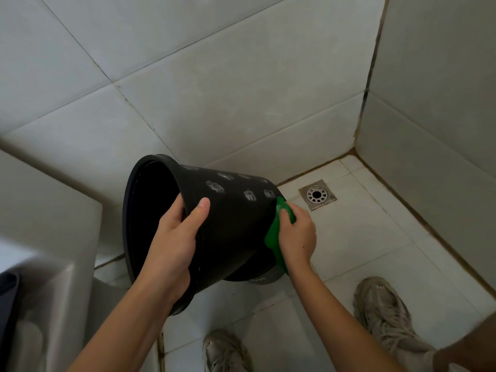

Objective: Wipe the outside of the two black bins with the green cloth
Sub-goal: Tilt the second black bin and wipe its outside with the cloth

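Tiled bathroom corner in dim, even light

Large pale wall tiles (241, 84) fill 10 to 2 o'clock, meeting at a stained corner joint (371, 76) toward 1 o'clock. The white floor tiles (375, 237) carry a square metal drain (317, 194) near 3 o'clock. A white ceramic fixture (48, 291) sits at 8 o'clock.

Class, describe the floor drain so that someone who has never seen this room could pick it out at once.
Start where the two tiled walls meet the white floor. Near that corner, just beyond the base of the tilted black bin, sits the drain. It is the only metal thing there: a square plate with a round perforated centre.
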A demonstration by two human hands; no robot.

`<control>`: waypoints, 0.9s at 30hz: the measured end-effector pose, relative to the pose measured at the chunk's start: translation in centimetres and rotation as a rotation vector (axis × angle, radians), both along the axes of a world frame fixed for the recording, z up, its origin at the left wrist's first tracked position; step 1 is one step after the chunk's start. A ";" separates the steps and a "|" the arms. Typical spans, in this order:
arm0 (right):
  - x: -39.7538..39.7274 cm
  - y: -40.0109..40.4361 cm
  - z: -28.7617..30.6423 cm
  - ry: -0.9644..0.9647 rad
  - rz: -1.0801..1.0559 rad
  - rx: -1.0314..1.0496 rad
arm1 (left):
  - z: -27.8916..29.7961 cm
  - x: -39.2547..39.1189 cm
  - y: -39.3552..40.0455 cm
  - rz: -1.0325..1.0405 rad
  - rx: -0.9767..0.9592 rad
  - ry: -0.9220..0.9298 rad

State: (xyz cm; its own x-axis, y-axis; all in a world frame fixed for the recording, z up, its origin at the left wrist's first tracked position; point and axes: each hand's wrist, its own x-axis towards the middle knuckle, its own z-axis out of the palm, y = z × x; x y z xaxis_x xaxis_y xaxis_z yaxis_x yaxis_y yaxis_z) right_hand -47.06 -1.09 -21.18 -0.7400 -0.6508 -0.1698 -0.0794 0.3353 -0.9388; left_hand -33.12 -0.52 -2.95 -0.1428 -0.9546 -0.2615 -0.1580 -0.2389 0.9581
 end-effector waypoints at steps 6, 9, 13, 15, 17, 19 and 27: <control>3.3 2.8 1.2 0.191 0.180 -0.274 | -0.3 -0.2 0.7 -0.074 -0.014 0.020; 2.3 2.3 0.5 0.012 0.059 -0.156 | -0.6 -0.2 1.6 -0.120 -0.030 0.037; 1.6 2.8 -0.2 -0.115 0.031 -0.100 | -1.2 0.0 2.6 -0.157 -0.028 0.039; 2.2 3.2 0.0 -0.110 0.059 -0.157 | -1.2 0.5 2.5 -0.163 -0.044 0.023; 2.7 3.3 0.2 -0.133 0.058 -0.190 | -1.1 1.1 2.1 -0.187 -0.071 -0.023; 3.1 3.1 0.5 -0.158 0.057 -0.193 | -1.0 1.7 1.7 -0.225 -0.089 -0.088; 3.2 3.3 0.2 -0.189 0.057 -0.196 | -1.8 2.5 0.6 -0.171 -0.115 -0.383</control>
